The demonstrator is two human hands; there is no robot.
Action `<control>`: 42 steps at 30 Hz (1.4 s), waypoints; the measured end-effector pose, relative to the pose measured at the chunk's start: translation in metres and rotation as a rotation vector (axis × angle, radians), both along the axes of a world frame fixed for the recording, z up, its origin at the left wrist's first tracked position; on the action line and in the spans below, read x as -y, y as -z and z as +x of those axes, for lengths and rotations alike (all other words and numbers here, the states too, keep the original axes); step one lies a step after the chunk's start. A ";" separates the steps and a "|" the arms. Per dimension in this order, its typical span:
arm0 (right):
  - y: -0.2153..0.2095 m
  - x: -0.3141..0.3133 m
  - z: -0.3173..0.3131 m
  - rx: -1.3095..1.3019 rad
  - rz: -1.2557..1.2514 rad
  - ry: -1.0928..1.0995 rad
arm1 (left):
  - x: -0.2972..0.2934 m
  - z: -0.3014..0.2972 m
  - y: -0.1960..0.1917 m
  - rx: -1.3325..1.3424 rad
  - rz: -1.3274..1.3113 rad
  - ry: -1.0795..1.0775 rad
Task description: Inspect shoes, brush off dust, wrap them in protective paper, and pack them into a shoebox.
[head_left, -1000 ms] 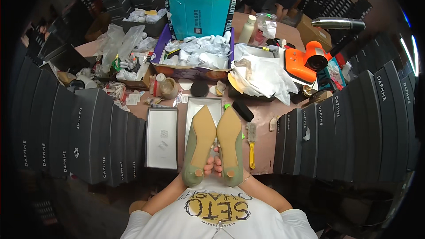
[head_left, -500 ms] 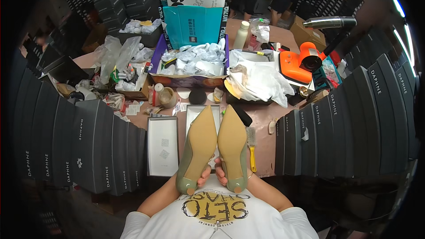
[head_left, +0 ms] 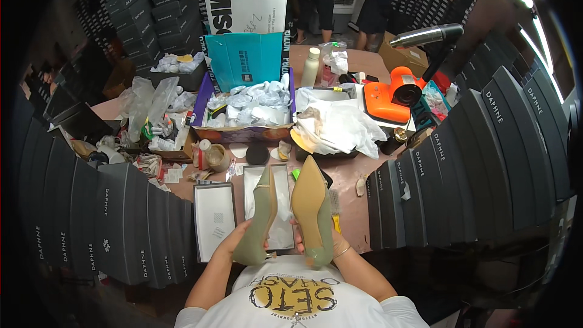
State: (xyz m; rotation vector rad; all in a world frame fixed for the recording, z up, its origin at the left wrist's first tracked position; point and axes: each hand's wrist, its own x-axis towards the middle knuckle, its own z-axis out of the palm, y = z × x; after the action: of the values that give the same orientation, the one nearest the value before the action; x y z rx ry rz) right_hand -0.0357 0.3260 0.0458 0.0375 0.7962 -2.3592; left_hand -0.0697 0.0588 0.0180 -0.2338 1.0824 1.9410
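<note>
Two olive-green pointed high-heeled shoes are held up side by side in front of my chest, toes pointing away from me. My left hand [head_left: 244,234] grips the left shoe [head_left: 257,231], which is turned so that its green side and a strip of its tan sole show. Around the right shoe [head_left: 309,201] my right hand [head_left: 298,235] is closed, mostly hidden behind it; the tan sole of this one faces me. Beneath the shoes lies an open shoebox [head_left: 282,231] with white paper in it. Its lid [head_left: 213,222] lies to the left, inside up.
Dark shoeboxes stand in rows at left [head_left: 123,225] and right [head_left: 452,188]. A purple box [head_left: 243,134] of crumpled paper is ahead, beside white wrapping [head_left: 340,127] and an orange hot-air blower [head_left: 388,98]. A yellow-handled brush [head_left: 337,223] lies right of the shoes. Two people stand far back.
The left shoe has turned from sole toward me to side-on, and the shoes have moved slightly apart. The whole view has shifted, with the table things now lower and further left.
</note>
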 end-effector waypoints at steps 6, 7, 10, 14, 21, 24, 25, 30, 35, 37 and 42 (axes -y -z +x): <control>-0.010 0.034 -0.018 0.220 -0.226 -0.155 | -0.005 -0.027 0.010 -0.658 -0.299 -0.277; -0.005 0.046 -0.019 0.178 -0.296 -0.193 | -0.020 -0.039 -0.020 -0.541 -0.104 -0.337; 0.009 0.090 -0.013 0.110 -0.351 -0.310 | -0.048 -0.057 -0.061 -0.213 0.503 -0.350; 0.000 0.085 -0.002 0.089 -0.227 -0.430 | -0.071 -0.045 -0.051 0.003 0.938 -0.406; 0.123 -0.062 0.021 -0.375 1.599 0.456 | -0.060 -0.061 -0.054 -0.085 0.373 -0.432; 0.135 -0.102 0.022 -0.376 1.663 0.441 | -0.053 -0.070 -0.075 -0.074 0.257 -0.402; 0.123 -0.092 0.013 -0.467 1.653 0.413 | -0.045 -0.067 -0.077 -0.041 0.237 -0.400; 0.123 -0.042 -0.064 -0.761 1.713 0.289 | -0.044 -0.038 -0.034 0.051 0.295 -0.283; 0.162 -0.034 -0.109 -0.829 2.000 -0.134 | -0.047 -0.026 -0.054 0.042 0.366 -0.251; 0.171 -0.033 -0.113 -0.830 2.036 -0.159 | -0.040 -0.026 -0.060 0.016 0.362 -0.266; 0.116 -0.033 -0.098 -0.763 1.719 0.111 | -0.029 -0.029 -0.057 0.002 0.391 -0.338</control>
State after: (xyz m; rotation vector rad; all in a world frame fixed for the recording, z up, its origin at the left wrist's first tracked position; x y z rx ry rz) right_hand -0.1335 0.3593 -0.0701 -0.1078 2.9025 -0.9958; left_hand -0.0991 0.0880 0.0750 -0.2103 0.6698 2.4077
